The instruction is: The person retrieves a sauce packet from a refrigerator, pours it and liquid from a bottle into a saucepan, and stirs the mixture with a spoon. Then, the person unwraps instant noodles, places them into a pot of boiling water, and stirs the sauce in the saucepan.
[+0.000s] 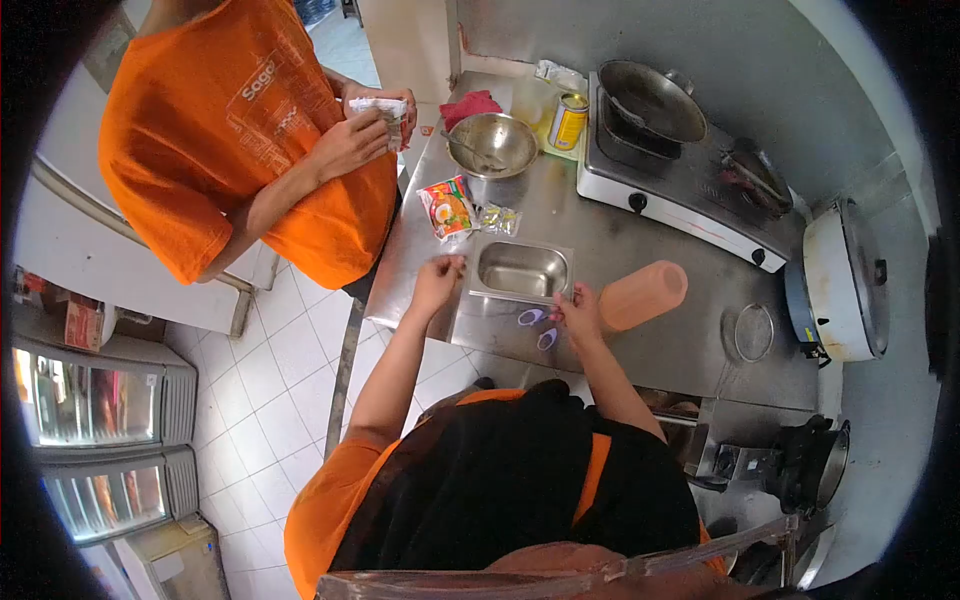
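Observation:
A small rectangular stainless steel pan [522, 293] sits near the front edge of the steel counter. At its front right corner, my right hand [578, 314] has its fingers closed on the rim. My left hand [436, 286] is just left of the pan, apart from it, with fingertips curled together; whether they hold anything is too small to tell. Purple-handled scissors [537, 319] lie in front of the pan, their blades hidden. Behind the pan are an instant noodle packet [448, 207] and small clear sachets [498, 220]. An orange translucent pitcher [645, 296] lies beside my right hand.
A metal bowl [492, 146] with a spoon and a yellow can [569, 122] stand farther back. A gas stove [680, 215] holds a wok [652, 102]. A strainer [754, 332] lies at right. Another person in an orange shirt [255, 140] holds a packet [384, 112] at left.

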Demonstrator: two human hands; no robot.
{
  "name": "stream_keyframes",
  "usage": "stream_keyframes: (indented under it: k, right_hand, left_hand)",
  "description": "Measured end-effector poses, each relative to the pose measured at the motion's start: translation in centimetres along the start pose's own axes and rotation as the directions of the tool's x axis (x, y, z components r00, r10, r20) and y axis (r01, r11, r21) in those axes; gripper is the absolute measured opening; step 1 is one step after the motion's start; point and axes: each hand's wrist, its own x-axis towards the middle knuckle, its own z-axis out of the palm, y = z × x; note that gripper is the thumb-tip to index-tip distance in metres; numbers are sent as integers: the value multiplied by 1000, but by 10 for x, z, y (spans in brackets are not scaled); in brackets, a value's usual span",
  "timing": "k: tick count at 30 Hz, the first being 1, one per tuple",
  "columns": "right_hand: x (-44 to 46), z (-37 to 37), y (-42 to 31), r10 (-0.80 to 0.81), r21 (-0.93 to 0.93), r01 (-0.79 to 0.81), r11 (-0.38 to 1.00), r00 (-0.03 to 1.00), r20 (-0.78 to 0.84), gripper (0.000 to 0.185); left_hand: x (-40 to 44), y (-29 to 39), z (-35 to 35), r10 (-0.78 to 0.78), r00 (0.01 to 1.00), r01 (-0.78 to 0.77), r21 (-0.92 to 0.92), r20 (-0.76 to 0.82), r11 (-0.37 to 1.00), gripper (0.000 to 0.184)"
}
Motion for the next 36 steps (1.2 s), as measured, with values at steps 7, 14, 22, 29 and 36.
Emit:
stream_keyframes:
  k: [7,14,22,29,36]
  right_hand:
    - [4,-27,6,-228,-108,210,972,953,-200,50]
    - [-71,-16,-31,-614,-626,557,546,774,154,34]
    - [-98,64,-101,-573,-324,749,579,656,492,14]
    - [-87,69,-91,-547,-369,733,572,676,494,17]
    - [-91,54,-100,-535,-310,656,688,747,395,20]
  left_hand:
    - [88,-32,9,375,927,-244,730,-17,638,26]
    - [82,18,-18,356,927,-246,522,-120,817,15]
    - [-54,115,-36,227,929,-203,109,-293,973,6]
    - [-108,127,-21,251,930,-239,77,-269,968,8]
    - [-111,118,-22,208,964,-208,20,-165,978,19]
